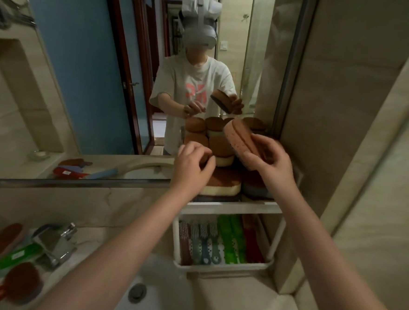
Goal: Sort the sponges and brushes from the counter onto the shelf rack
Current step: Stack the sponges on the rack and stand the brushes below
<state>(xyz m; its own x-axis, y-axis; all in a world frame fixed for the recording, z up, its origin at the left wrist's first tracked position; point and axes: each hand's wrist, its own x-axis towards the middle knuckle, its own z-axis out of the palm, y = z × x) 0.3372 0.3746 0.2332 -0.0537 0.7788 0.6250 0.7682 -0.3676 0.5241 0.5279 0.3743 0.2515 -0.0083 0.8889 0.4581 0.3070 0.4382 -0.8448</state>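
**Sponge held aslant over the top tier**

A pink oval sponge with a brown scouring face (238, 135) is gripped at its lower end by the curled fingers of the right hand (271, 157), above the top tier of the white shelf rack (231, 207). Its long axis is slanted, the free end pointed up and left. The left hand (193, 163) is curled at the stacked brown-topped sponges (220, 145); whether anything is pinched cannot be told.

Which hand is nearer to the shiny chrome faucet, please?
Left. The left hand is up-right of the shiny chrome faucet; the right hand, gripping a pink oval sponge, is farther right.
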